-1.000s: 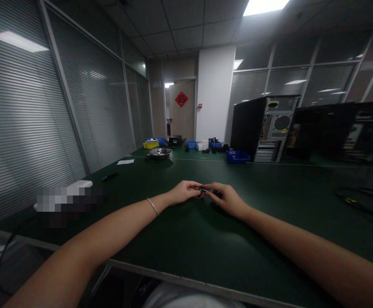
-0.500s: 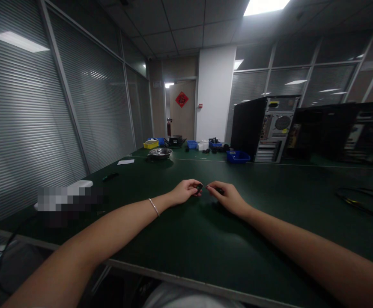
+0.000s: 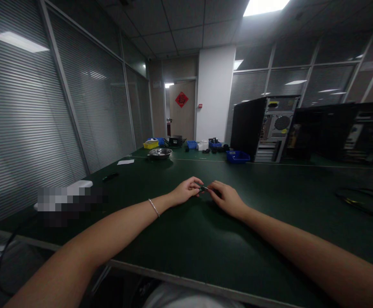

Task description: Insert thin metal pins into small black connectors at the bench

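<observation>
Over the green tabletop [image 3: 180, 239], my left hand [image 3: 185, 191] pinches a small dark piece [image 3: 202, 189] between thumb and fingertips. Its kind is too small to make out. A bracelet circles the left wrist. Facing it, my right hand [image 3: 227, 198] is closed at the fingertips on a small silvery piece [image 3: 206, 188], thin and flat-looking. The two pieces meet or overlap between my hands; I cannot tell whether they are joined.
A metal bowl [image 3: 159, 154] and a yellow bin [image 3: 150, 144] stand at the far left. A blue bin [image 3: 237, 157] sits beside a black computer tower [image 3: 249, 128]. Dark cables [image 3: 362, 203] lie at right; a dark, slim object [image 3: 110, 176] rests at left.
The gap between my hands has closed, and the silvery piece now reaches the dark one. The dark piece has tipped flatter, and my left fingers have lifted slightly.
</observation>
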A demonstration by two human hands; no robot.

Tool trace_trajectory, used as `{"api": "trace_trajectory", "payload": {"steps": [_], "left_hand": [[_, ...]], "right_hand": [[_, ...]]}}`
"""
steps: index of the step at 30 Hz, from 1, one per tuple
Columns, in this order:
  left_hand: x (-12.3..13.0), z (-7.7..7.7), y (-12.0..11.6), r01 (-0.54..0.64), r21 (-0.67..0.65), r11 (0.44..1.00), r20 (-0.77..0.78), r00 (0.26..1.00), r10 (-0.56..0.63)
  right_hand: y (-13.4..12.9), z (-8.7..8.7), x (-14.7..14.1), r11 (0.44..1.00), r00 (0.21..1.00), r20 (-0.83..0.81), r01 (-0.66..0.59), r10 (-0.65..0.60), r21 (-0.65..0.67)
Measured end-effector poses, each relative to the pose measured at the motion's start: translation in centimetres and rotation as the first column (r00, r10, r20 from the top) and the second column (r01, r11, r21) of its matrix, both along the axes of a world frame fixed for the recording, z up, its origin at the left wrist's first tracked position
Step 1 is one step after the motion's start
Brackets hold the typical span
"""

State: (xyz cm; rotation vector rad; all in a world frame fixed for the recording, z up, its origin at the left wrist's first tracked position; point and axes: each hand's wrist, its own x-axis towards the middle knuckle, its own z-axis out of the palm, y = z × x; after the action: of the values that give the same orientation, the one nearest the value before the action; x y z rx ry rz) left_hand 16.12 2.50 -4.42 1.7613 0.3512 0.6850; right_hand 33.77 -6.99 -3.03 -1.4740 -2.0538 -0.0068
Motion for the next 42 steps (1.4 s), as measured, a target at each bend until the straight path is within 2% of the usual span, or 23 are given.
{"api": "trace_trajectory", "payload": {"steps": [6,12,21,30,42], "left_hand": [[-0.2,0.25,0.14,-0.067,0.068,0.995,-0.068,0.995,0.071],[-0.27,0.38,0.13,-0.122,0.052,0.991,-0.084,0.989,0.126],[-0.29,0.43,0.02,-0.11,0.056,0.992,-0.097,0.989,0.115],[-0.28,0.27,0.15,-0.075,0.072,0.995,-0.086,0.993,0.081],[-0.43,0.28,0.28,-0.055,0.022,0.998,-0.074,0.996,0.056]], "right_hand": [[-0.12,0.04,0.0,0.999,0.999,0.027,-0.046,0.046,-0.004],[-0.2,0.18,-0.03,0.999,0.999,0.034,-0.033,0.034,-0.03],[-0.22,0.08,-0.02,0.999,1.0,0.007,0.019,-0.019,-0.045],[-0.04,-0.25,0.1,1.0,0.999,0.048,0.002,-0.002,0.01],[-0.08,-0.11,0.02,1.0,0.998,0.065,0.026,-0.027,0.014]]}}
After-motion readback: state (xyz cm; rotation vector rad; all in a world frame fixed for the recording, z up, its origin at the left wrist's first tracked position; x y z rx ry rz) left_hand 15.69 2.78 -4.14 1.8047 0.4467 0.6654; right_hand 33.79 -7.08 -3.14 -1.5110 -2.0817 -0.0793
